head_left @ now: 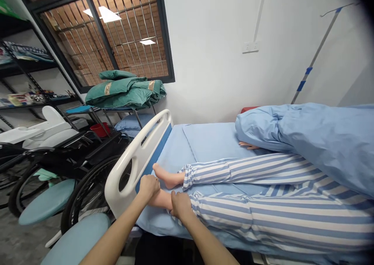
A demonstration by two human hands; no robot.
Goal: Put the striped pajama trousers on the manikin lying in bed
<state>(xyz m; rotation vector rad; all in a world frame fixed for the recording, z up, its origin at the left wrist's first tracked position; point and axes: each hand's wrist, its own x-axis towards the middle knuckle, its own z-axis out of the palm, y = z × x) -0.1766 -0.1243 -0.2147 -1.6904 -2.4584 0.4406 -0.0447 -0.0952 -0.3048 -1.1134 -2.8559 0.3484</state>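
A figure in blue-and-white striped trousers (251, 210) lies on the bed; whether it is a manikin or a person I cannot tell. My left hand (149, 187) is closed around the near foot, covering most of it. Just above that ankle (162, 199), my right hand (181, 205) wraps the lower leg at the trouser cuff. The far bare foot (168, 177) rests on the light blue sheet (209, 138), apart from my hands. A blue quilt (315, 140) covers the upper body, and a hand (248, 145) shows at its edge.
The bed's white footboard (117, 179) stands just left of my hands. Beyond it are a wheelchair (87, 195) and pale green round stools (78, 239). Folded green bedding (125, 91) lies under the window. A drip pole (315, 58) rises at the right.
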